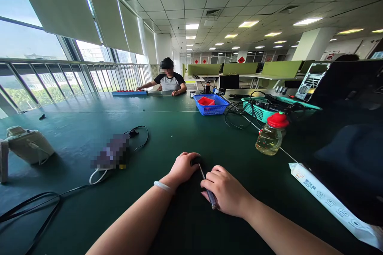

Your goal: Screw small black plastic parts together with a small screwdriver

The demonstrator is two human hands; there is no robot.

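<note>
My left hand (pixel 184 167) rests low over the dark green table, its fingers closed around a small black object (pixel 196 161) whose kind I cannot make out. A screwdriver (pixel 211 198) with a thin metal shaft and a darker handle is gripped in my right hand (pixel 224 189). Its shaft slants up and left, and the tip meets or lies just beside the black object; the exact contact is hidden by my left fingers. A pale bangle (pixel 162 185) circles my left wrist.
Left are a blurred pouch-like item (pixel 112 151), a black cable (pixel 44 199) and a pale flask (pixel 28 143). Right are a red-lidded bottle (pixel 269 137), a white wipes packet (pixel 326 199), a blue basket (pixel 212 108) and a teal basket (pixel 259 112). Across sits a person (pixel 172 81).
</note>
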